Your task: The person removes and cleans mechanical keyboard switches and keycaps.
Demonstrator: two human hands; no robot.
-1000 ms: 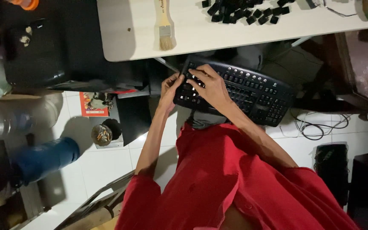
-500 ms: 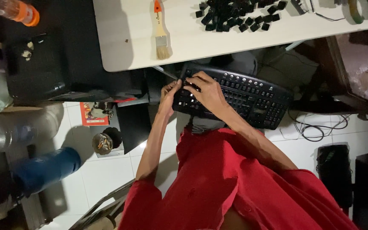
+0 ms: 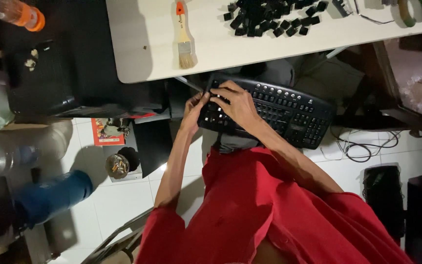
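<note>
Both hands on a black keyboard held over the lap, centre of frame.

White table fills the top of the frame. The keyboard sits just below its edge, tilted down to the right, w/ its left end resting on the person's red-clothed lap. Right hand lies across the left end of the keyboard, fingers curled down on the keys; left hand is at the keyboard's left edge, fingertips pinched in near the right hand — can't tell if either has a loose piece in its grip. Upper centre of the table: pile of black keycaps, well apart from the hands. Upper left of that, a paintbrush w/ pale handle lies flat, bristles toward the table edge. Top left corner — orange-capped bottle.
</note>
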